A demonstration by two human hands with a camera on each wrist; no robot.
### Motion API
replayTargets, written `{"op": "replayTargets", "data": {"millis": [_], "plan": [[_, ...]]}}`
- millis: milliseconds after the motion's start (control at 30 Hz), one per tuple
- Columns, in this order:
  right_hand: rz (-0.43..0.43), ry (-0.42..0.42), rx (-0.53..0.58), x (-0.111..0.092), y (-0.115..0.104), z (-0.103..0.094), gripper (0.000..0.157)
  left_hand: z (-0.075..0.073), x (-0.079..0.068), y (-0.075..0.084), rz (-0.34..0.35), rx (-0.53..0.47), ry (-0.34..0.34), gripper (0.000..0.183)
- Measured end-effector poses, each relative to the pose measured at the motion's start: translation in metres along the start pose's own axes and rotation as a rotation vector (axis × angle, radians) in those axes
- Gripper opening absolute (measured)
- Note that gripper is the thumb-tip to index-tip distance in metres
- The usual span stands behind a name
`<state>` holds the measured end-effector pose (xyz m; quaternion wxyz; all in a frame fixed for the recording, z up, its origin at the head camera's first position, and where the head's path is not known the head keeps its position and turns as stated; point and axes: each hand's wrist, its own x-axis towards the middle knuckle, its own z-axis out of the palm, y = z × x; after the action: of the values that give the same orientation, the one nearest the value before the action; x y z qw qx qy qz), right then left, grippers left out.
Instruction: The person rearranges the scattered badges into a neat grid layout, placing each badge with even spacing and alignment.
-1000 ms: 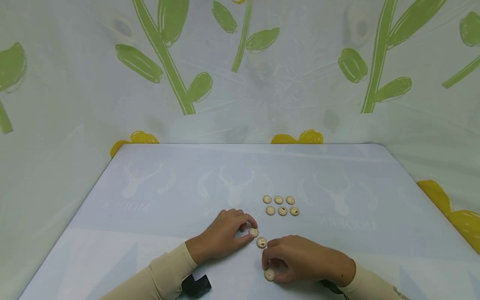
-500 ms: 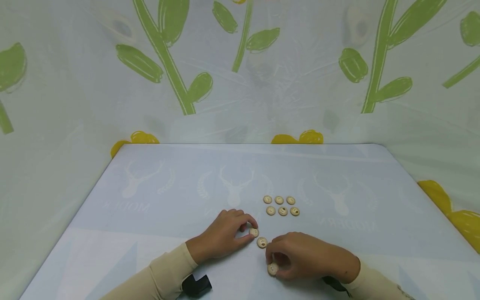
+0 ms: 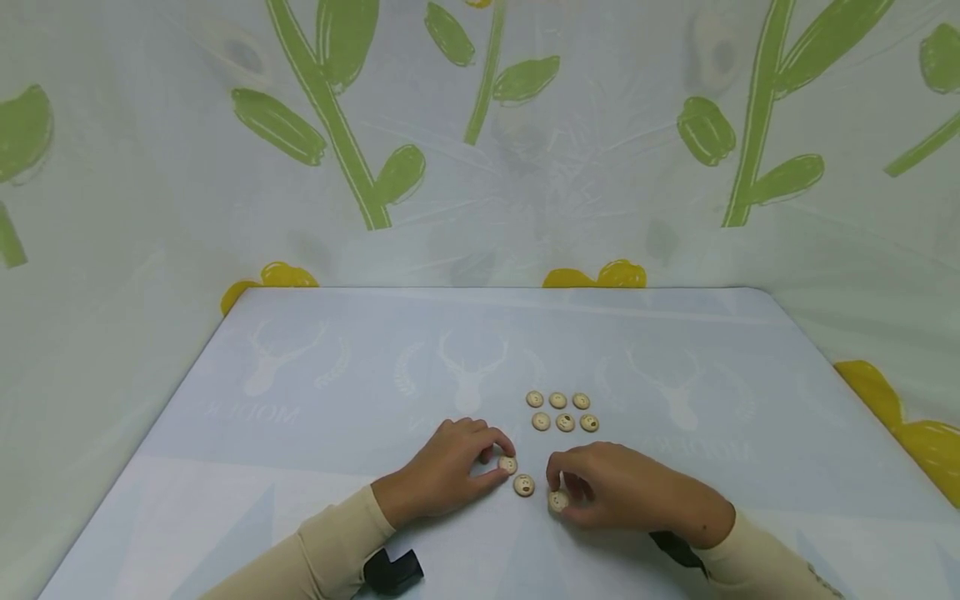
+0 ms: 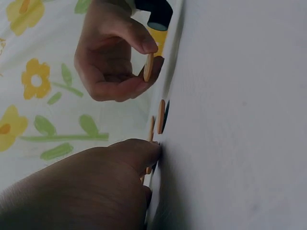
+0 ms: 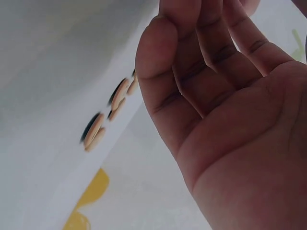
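Observation:
My left hand [image 3: 450,468] rests on the table and pinches a small round wooden disc [image 3: 507,465] with a face drawn on it between thumb and forefinger. Just right of that, another face disc [image 3: 523,485] lies loose on the table. My right hand [image 3: 630,487] holds a third wooden disc [image 3: 558,501] by its edges, between thumb and forefinger. In the left wrist view this held disc [image 4: 148,67] stands off the tabletop. The right wrist view shows the palm, with the held disc hidden behind the fingers [image 5: 156,48].
Beyond the hands, several more face discs [image 3: 558,400] lie in two rows of three on the pale table [image 3: 337,383]. A cloth [image 3: 600,167] printed with leaves and yellow flowers hangs behind. A black wrist device [image 3: 393,572] sits by the left sleeve.
My right hand has moved forward and slightly right, carrying its disc from near the table's front to beside the loose disc. The left hand has stayed in place.

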<state>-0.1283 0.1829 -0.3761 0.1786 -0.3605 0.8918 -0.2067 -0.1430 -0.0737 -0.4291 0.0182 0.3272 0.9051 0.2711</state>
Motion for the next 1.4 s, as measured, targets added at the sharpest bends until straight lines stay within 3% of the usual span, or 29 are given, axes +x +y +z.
{"op": "replayTargets", "data": {"millis": [400, 1033, 1400], "plan": [[0.025, 0.062, -0.022, -0.002, 0.015, -0.005, 0.017, 0.001, 0.0, 0.001, -0.01, -0.006, -0.015, 0.017], [0.164, 0.07, -0.014, -0.004, 0.032, -0.016, 0.017, 0.003, 0.001, -0.001, -0.009, -0.008, -0.006, 0.017], [0.175, 0.094, -0.009, -0.006, 0.042, -0.021, 0.018, 0.0, 0.002, 0.002, -0.022, -0.004, -0.017, 0.017]]}}
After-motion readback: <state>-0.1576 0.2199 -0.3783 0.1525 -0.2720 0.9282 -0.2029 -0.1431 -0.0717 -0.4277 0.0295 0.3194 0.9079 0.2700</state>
